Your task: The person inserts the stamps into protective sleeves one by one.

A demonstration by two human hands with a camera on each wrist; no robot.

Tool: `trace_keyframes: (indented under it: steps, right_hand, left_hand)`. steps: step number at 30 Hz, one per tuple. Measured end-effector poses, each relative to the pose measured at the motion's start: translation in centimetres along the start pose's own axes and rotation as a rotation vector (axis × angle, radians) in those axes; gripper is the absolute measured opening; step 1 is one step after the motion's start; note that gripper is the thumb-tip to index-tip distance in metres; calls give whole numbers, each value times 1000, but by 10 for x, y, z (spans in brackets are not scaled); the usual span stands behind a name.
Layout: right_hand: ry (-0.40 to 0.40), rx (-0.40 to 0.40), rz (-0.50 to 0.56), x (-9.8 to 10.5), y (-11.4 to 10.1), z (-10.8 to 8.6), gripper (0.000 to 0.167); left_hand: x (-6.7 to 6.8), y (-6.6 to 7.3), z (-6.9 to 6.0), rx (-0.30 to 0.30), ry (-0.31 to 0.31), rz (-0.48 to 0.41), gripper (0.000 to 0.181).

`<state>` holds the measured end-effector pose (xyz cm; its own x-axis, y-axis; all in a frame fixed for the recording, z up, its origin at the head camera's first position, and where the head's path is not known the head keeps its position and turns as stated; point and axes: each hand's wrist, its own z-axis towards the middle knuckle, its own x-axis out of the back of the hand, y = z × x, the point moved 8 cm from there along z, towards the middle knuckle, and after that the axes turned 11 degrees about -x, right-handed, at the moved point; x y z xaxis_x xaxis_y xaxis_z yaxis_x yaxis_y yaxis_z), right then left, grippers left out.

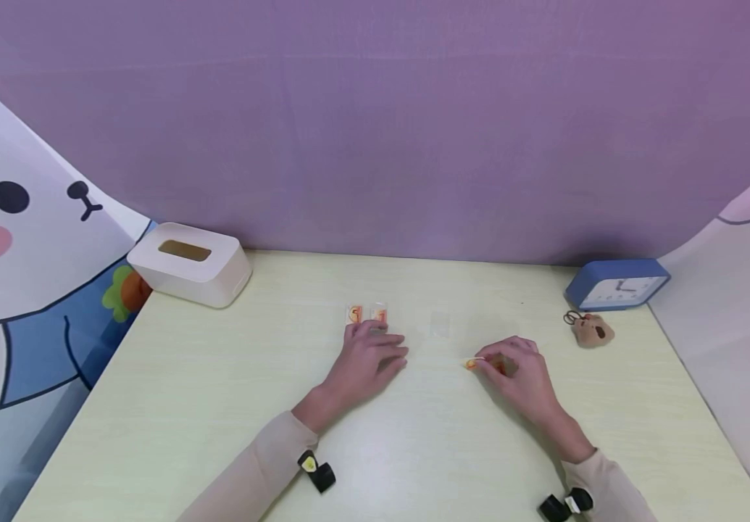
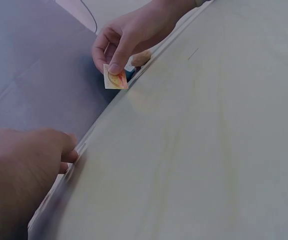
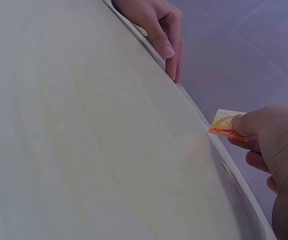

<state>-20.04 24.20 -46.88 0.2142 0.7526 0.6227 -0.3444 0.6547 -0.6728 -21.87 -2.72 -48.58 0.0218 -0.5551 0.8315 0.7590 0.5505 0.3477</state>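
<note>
My right hand (image 1: 519, 377) pinches a small square orange-and-yellow card (image 3: 227, 124) between thumb and fingers, a little above the table. In the left wrist view the card (image 2: 115, 80) shows a yellow and red print. Two similar small cards, a left one (image 1: 354, 314) and a right one (image 1: 379, 313), lie side by side in clear film on the table. My left hand (image 1: 367, 360) is just in front of them with its fingers extended, fingertips at their near edges. A faint clear square (image 1: 440, 324) lies between the hands. Under the right hand, another flat piece (image 3: 232, 180) is partly visible.
A white tissue box (image 1: 192, 264) stands at the table's back left corner. At the back right are a blue clock (image 1: 619, 283) and a small brown plush keychain (image 1: 593, 330). A purple cloth (image 1: 375, 130) hangs behind the table.
</note>
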Motion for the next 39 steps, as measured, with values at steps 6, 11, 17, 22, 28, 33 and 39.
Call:
trace_keyframes:
  steps: [6, 11, 17, 22, 28, 33, 39]
  right_hand:
    - [11, -15, 4, 1, -1, -1, 27]
    - [21, -16, 3, 1, -1, -2, 28]
    - [24, -7, 12, 1, -1, -3, 27]
    - [20, -14, 38, 0, -2, -3, 29]
    - [-1, -16, 115, -4, -5, -4, 30]
    - [-2, -27, 186, -9, -10, -6, 32]
    - [-23, -51, 250, -19, -13, -9, 31]
  left_hand:
    - [8, 5, -5, -36, 64, -3, 14]
    - [11, 6, -8, -45, 78, -19, 10]
    - [14, 6, -12, -35, 81, -28, 9]
    - [13, 4, -12, 3, 83, -69, 12]
    - [10, -5, -13, 117, 87, -125, 26]
    - [6, -10, -13, 182, 78, -96, 37]
    - [1, -15, -15, 240, 56, -78, 37]
